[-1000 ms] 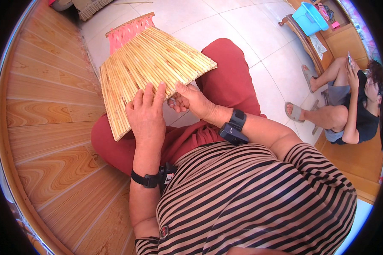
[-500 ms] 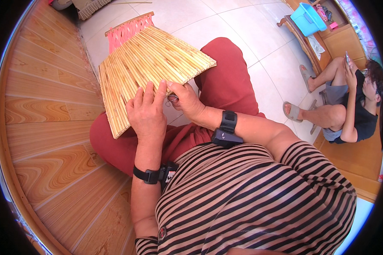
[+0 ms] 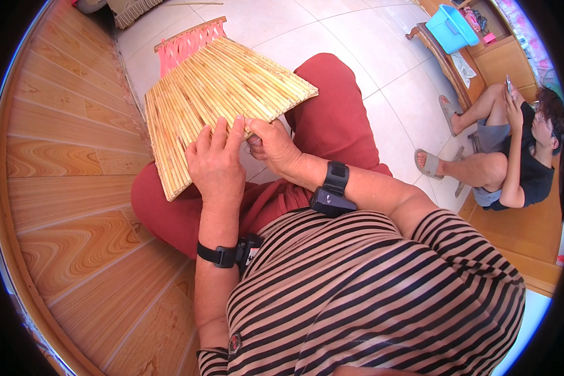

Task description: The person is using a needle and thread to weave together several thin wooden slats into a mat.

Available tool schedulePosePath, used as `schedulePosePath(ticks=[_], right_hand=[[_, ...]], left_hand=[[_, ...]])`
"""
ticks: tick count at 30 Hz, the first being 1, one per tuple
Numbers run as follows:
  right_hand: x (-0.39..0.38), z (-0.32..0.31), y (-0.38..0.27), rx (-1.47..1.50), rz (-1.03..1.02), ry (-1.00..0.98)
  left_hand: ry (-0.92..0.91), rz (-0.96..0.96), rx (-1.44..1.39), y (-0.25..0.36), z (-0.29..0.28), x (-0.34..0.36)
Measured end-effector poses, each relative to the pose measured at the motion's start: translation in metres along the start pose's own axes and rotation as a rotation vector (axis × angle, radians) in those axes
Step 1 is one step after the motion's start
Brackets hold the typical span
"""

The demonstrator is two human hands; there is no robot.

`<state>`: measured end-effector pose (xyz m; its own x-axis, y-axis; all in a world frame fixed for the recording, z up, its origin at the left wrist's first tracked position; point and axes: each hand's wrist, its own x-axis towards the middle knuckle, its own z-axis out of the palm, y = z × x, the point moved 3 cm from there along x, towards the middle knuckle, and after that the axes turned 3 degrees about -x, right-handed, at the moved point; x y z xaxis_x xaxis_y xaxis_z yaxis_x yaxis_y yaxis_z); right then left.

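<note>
A mat of straight yellow stalks [image 3: 213,94], laid side by side, slants over my lap with its near edge toward me. My left hand [image 3: 216,163] lies on that near edge, fingers stretched out over the stalks. Beside it, my right hand [image 3: 274,145] is closed, its thumb against the mat's edge close to the left index fingertip. The other right fingers curl under the thumb, hiding what they hold. Beyond the mat, a seat of pink woven strips [image 3: 191,47] with a wooden bar shows; the mat's far end covers part of it.
Wood-patterned planks [image 3: 56,188] rise along the left. To the right, a seated person [image 3: 514,150] in sandals holds a phone. A light blue basket [image 3: 451,29] stands on a wooden table behind them. Pale floor tiles [image 3: 351,37] lie beyond my knees.
The right fingers have shifted slightly at the mat's edge; a small metal ring seen under them before is now mostly hidden. The left hand and mat stay almost in place.
</note>
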<state>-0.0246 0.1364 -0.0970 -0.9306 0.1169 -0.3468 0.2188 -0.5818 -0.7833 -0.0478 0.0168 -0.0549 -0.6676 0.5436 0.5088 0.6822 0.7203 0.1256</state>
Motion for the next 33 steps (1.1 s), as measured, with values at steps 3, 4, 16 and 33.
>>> schedulePosePath(ticks=[3,4,16,33], right_hand=[[0.001,0.001,0.001,0.083,0.013,0.003],[0.002,0.002,0.002,0.083,0.014,0.003],[0.003,-0.004,0.001,0.041,-0.058,-0.022],[-0.036,-0.011,-0.111,-1.583,-0.283,-0.105]], left_hand=[[-0.024,-0.017,-0.029,0.0,-0.001,0.003],[-0.033,-0.026,-0.042,0.0,-0.002,0.003],[0.062,0.112,-0.154,-0.009,-0.013,-0.01],[0.221,-1.408,-2.108,-0.016,0.037,-0.03]])
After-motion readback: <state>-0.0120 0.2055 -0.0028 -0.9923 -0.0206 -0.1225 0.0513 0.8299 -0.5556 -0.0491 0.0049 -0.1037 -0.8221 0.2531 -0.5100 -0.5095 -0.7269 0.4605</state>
